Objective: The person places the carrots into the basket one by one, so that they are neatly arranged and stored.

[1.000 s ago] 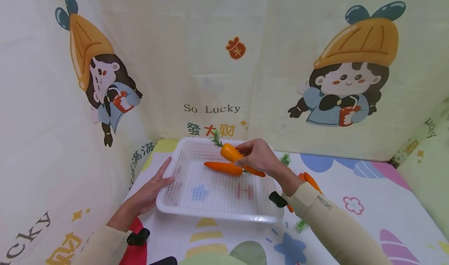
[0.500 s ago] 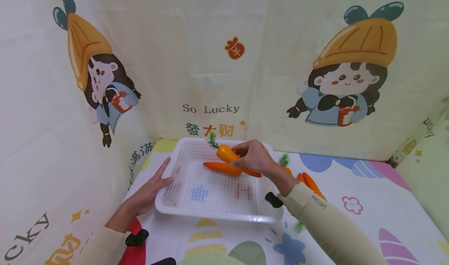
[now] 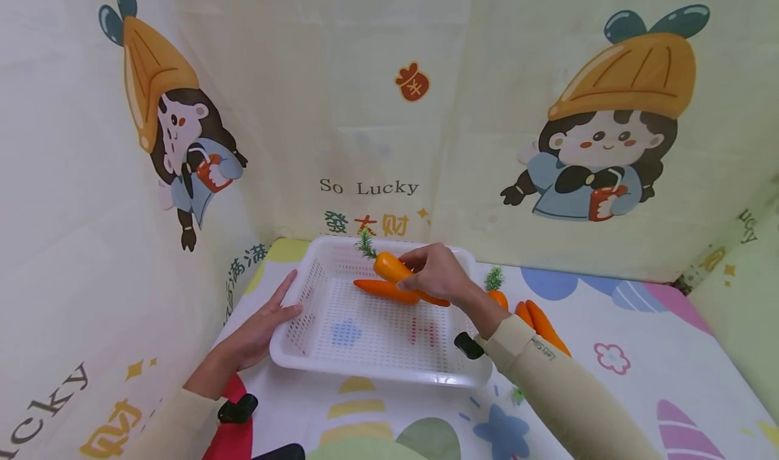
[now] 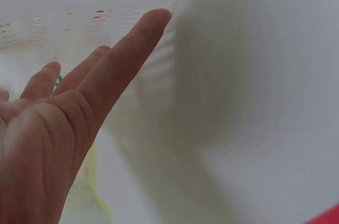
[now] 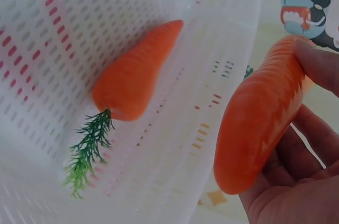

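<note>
A white perforated plastic basket [image 3: 377, 376] stands on the table. My left hand [image 3: 263, 330] rests against its left side, fingers straight and thumb near the rim; the left wrist view shows the extended fingers [image 4: 124, 57] beside the slotted wall. Above the basket, my right hand [image 3: 439, 272] pinches an orange carrot [image 3: 392, 267] between thumb and fingers. Its green leafy top points to the back left, its tip to the front right. Another carrot [image 3: 383, 289] lies on the basket floor towards the back, its green top [image 5: 90, 152] plain in the right wrist view.
Right of the basket lie several more carrots [image 3: 544, 328], partly hidden behind the right forearm. A green leafy top [image 3: 494, 277] sticks up by the basket's right rim. A printed cloth [image 3: 615, 392] covers the table, and patterned curtains [image 3: 462, 142] hang behind and at the sides.
My right hand has shifted slightly left over the basket with the carrot still in its grip. The left hand has stayed at the basket's side.
</note>
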Available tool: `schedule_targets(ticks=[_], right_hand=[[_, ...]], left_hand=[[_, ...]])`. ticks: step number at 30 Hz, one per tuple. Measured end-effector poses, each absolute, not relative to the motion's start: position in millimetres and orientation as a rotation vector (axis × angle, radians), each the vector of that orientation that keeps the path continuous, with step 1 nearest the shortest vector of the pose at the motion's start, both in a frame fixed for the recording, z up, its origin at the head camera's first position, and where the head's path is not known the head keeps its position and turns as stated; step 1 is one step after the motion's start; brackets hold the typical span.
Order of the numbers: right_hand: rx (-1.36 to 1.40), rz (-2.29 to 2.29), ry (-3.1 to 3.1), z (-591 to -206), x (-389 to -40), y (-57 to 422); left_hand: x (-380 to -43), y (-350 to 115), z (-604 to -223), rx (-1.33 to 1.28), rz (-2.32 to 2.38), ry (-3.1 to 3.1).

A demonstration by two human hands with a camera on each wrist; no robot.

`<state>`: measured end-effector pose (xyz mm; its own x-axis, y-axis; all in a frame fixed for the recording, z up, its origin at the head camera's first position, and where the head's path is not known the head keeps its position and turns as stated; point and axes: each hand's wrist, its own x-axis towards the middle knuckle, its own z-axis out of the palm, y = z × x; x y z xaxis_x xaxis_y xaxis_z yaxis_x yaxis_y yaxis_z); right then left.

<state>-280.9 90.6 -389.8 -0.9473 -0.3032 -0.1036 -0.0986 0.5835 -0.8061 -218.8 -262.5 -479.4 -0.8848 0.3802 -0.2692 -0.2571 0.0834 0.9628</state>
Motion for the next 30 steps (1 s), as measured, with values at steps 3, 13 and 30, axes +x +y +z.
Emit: schedule_targets(ticks=[3, 13, 30], right_hand=[[-0.333, -1.287, 2.579, -391, -282, 89], [-0.332, -1.291, 2.579, -396, -285, 87], [-0.318, -1.284, 2.582, -401, -288, 80]], left_hand=[[-219, -263, -479, 0.114, 1.849, 1.911], [-219, -261, -479, 0.115, 1.863, 1.892], [-220, -262, -479, 0.109, 1.854, 1.893]])
